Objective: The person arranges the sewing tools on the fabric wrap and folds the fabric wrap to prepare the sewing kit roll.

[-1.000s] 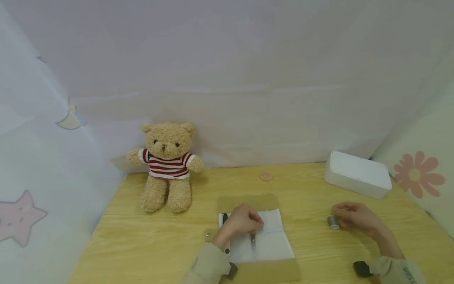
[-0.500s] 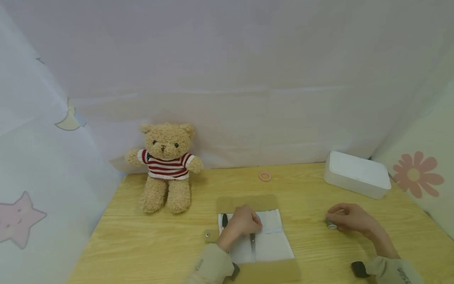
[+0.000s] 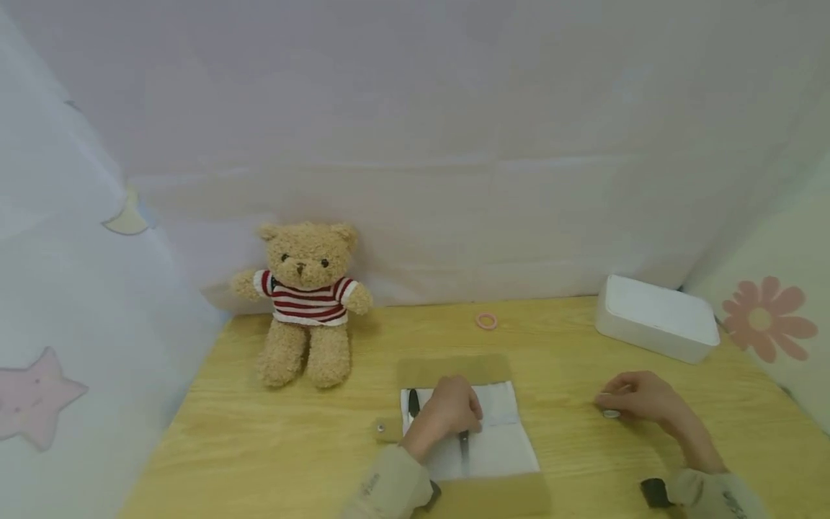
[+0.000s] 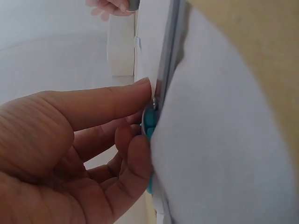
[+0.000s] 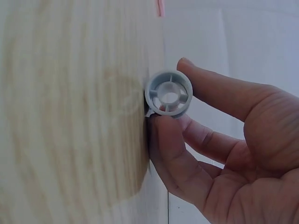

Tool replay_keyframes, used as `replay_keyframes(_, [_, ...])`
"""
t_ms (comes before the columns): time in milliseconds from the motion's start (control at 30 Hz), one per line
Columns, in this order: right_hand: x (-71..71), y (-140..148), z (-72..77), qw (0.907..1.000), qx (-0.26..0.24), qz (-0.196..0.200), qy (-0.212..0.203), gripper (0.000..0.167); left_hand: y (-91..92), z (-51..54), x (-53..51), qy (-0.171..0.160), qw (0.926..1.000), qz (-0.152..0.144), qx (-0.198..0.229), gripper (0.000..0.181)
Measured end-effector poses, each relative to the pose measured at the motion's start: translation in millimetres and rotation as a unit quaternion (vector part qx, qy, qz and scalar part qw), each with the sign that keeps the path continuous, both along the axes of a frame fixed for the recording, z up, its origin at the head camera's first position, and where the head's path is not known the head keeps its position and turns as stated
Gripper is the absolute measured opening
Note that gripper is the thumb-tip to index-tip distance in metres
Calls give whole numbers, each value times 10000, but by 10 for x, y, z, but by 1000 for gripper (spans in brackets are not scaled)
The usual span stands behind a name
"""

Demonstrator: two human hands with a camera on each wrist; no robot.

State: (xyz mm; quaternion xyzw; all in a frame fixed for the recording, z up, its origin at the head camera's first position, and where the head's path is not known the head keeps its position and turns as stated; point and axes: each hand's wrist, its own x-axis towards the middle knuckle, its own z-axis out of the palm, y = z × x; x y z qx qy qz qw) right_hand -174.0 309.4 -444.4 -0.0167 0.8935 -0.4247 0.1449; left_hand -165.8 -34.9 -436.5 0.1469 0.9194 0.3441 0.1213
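In the head view my left hand [image 3: 450,407] is over the white lining [image 3: 502,447] of an unfolded tan case. Its thumb and fingers pinch the teal handle of scissors [image 4: 149,119], close against the cloth in the left wrist view. The grey blades [image 3: 465,458] point toward the near edge. My right hand [image 3: 645,398] holds a small grey thread spool [image 5: 150,86] between thumb and fingers, low over the wooden table; the spool's open, spoked end shows in the right wrist view. Left of my left hand, a slim black-ended thing [image 3: 413,402] lies on the lining.
A teddy bear [image 3: 305,306] in a striped shirt sits at the back left. A pink ring [image 3: 486,321] lies near the table's back edge, and a white box [image 3: 658,317] stands at the back right. The case's snap tab [image 3: 387,430] sticks out left.
The grey spool has turned in my right hand, so less of its side shows from above; that hand has shifted slightly left. My left hand stays almost in place at the scissors.
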Motion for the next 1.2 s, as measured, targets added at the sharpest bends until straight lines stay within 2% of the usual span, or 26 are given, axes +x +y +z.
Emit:
replay_keyframes(300, [-5,32,19,9959,-849,80,-303,40,28,-44,15,208,9997,-35,83,17])
replay_keyframes(567, [-39,4,18,9917,-1219,63,-404,43,44,-38,53,645,9978,-114,-112,26])
replay_keyframes(700, [-49,-11,24,9901,-1347,87,-393,44,65,4,74,717,9972,-86,-203,31])
replay_keyframes(833, [-62,-30,30,9889,-1426,132,-393,44,62,-1,70,610,9981,-46,-112,31])
replay_keyframes(933, [-62,-55,50,9877,-1504,185,-376,45,49,-26,51,496,9987,-31,-104,23])
replay_keyframes(1067, [-62,-104,83,9876,-1531,272,-204,47,39,-36,28,384,9992,20,-129,15])
replay_keyframes(1200, [-73,-167,102,9854,-1643,455,-12,44,31,-31,20,269,9996,71,-99,16])
